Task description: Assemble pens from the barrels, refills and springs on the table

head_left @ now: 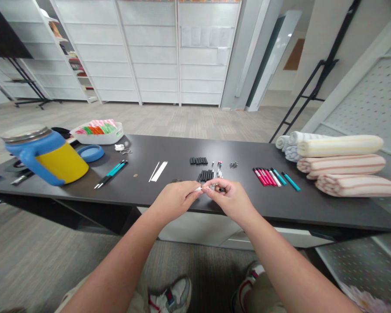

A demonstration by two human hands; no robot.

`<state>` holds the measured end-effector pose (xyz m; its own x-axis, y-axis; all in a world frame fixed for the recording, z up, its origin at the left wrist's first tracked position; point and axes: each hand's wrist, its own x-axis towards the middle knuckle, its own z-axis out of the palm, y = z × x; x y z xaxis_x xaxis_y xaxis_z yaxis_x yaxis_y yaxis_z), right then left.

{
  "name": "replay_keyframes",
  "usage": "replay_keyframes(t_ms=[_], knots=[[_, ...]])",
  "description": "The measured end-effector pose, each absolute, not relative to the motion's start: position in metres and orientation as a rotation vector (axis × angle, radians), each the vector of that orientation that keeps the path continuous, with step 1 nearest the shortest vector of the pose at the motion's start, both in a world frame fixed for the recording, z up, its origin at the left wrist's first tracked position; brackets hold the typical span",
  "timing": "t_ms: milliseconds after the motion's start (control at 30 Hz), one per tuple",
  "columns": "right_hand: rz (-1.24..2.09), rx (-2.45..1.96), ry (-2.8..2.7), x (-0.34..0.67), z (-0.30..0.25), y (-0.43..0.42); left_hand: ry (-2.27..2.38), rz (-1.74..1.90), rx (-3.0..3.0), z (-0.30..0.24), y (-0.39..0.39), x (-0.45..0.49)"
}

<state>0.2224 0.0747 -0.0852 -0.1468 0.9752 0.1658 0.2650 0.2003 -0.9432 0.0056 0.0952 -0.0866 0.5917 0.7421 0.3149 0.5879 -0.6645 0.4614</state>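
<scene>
On screen, my left hand and right hand are closed to a pinch on a thin white stick over the table; whether the right also grips the dark piece, I can't tell. I'd call this small-parts fitting; next wants steady alignment.

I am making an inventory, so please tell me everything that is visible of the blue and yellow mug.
The mug is bulky, blue around its upper part and down the handle side, yellow elsewhere on the visible wall. Its thick handle is blue; its rim looks like shiny metal. Whether the pale top is covered, I cannot tell. It stands on the left part of the dark table, slanted in this wide view but probably upright. A round blue piece lies close beside it; nobody touches it.
</scene>
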Motion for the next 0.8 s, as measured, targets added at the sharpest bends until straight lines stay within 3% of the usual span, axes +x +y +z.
replay_keyframes(t_ms=[567,800], knots=[[0.817,-1.222,-1.609,0.2198,-0.0912,0.0715,1.025,0.726,2.510,-0.0889,0.0972,0.0055],[0.896,-1.197,-1.648,0.2212,-0.0845,0.0716,1.024,0.721,2.497,-0.0890,0.0965,0.0045]])
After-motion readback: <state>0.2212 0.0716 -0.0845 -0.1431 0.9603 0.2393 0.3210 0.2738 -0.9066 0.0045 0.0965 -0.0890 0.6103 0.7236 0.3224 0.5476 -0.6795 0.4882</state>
